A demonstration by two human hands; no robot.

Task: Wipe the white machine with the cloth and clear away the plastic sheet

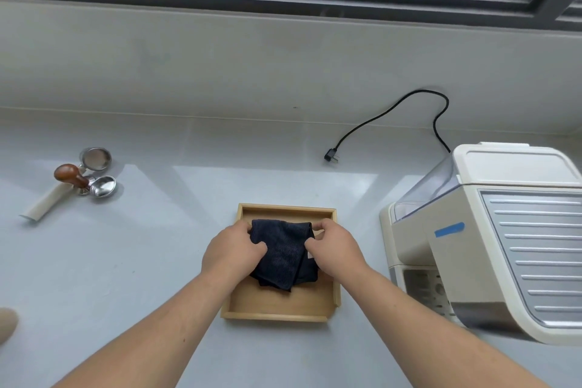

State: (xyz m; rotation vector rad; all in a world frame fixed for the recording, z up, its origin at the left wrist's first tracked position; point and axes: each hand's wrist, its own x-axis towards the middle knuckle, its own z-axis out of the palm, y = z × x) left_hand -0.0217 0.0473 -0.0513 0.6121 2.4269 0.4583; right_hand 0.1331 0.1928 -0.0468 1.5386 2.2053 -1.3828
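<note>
- A dark folded cloth point(285, 253) lies in a shallow wooden tray point(285, 305) at the 6 o'clock end of a pale counter point(157, 261), directly in front of the person.
- The left hand point(234, 250) closes on the cloth's left edge, fingers curled into the fabric; the right hand point(335, 247) pinches its right edge, by a small pale tag.
- The step in hand appears to be picking the cloth up; lifting it straight up from both edges should bring it clear of the tray's low rim without dragging the tray along.
- The white machine point(491, 239) stands at 3 o'clock, near the tray but apart from it, a strip of blue tape point(449, 229) on its side; its black power cord point(390, 113) trails toward 1 o'clock, plug lying loose.
- Bunching the cloth into one hand would probably free the other to steady the machine.
- No plastic sheet can be made out for certain.
- Metal coffee tools point(85, 176) rest at 10 o'clock, well apart.
</note>
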